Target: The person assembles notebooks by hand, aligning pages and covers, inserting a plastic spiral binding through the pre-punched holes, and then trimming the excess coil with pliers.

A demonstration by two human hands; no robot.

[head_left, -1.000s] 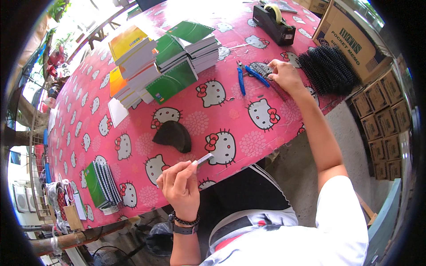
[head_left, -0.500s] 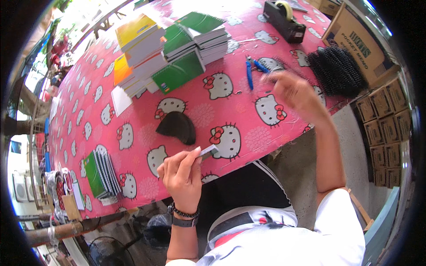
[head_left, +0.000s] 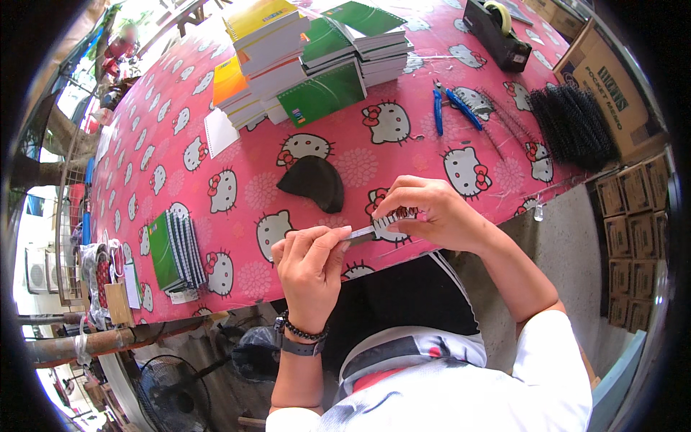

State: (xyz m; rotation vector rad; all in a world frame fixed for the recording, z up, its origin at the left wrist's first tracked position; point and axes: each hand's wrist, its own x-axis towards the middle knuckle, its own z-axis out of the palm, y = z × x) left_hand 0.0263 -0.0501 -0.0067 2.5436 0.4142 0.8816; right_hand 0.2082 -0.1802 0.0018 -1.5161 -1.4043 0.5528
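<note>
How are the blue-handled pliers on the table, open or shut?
Open: the pliers lie with their two blue handles spread apart in a V.

"What kind of place is pictured?"

"A small workshop, by all appearances, set around a table (head_left: 416,169) under a pink cartoon-cat cover."

"What marks it as one?"

"Spiral notebooks (head_left: 324,95) rise in stacks at upper centre, while black spiral coils (head_left: 574,126) lie bundled at upper right. Blue-handled pliers (head_left: 437,114) and a black tape dispenser (head_left: 497,37) share the tabletop, and a person's left hand (head_left: 309,266) and right hand (head_left: 437,210) work over its near edge."

"And the surroundings?"

"A cardboard box (head_left: 617,86) stands beside the coils; brown cartons (head_left: 617,234) line the right edge. A fan (head_left: 180,392) sits at lower left, and daylight floods the upper left, suggesting a partly open-air space."
</note>
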